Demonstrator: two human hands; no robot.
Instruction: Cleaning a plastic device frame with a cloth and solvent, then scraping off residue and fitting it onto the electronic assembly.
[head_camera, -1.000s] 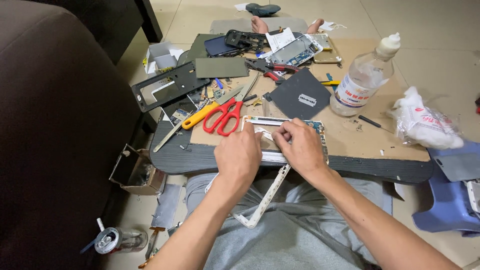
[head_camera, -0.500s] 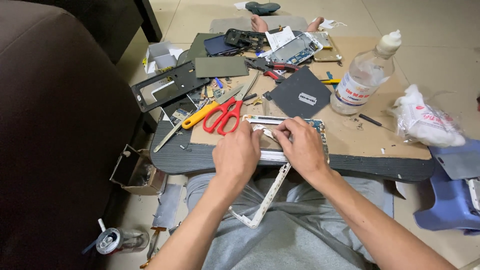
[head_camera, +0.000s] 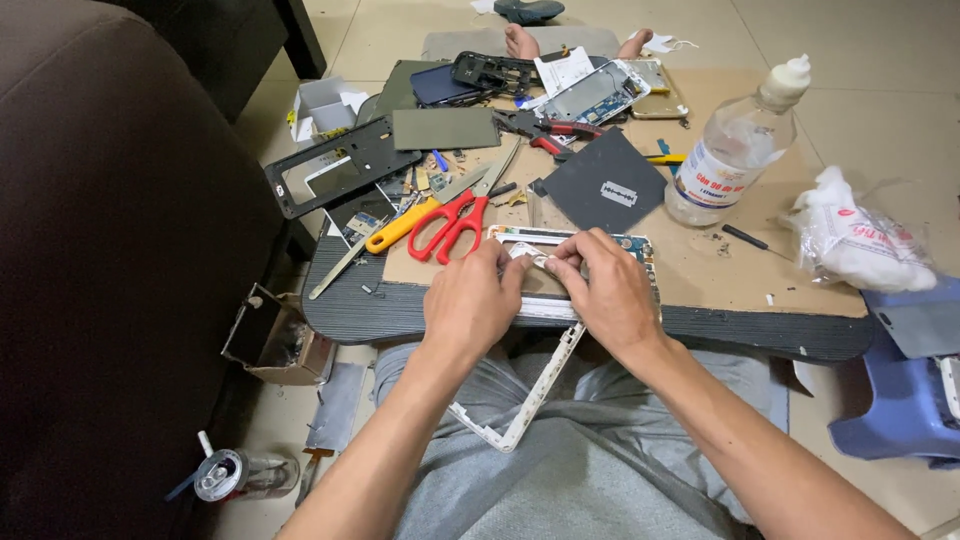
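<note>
Pinching white frame (head_camera: 540, 385) near bottle (head_camera: 728, 160)

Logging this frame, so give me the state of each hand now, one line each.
Left hand: fingers closed, pinching the white phone frame at its top edge.
Right hand: fingers closed on the same frame, pinching beside the left.

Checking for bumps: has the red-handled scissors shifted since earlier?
No. The red-handled scissors lie at the same spot beside the dark square pad with a razor blade.
</note>
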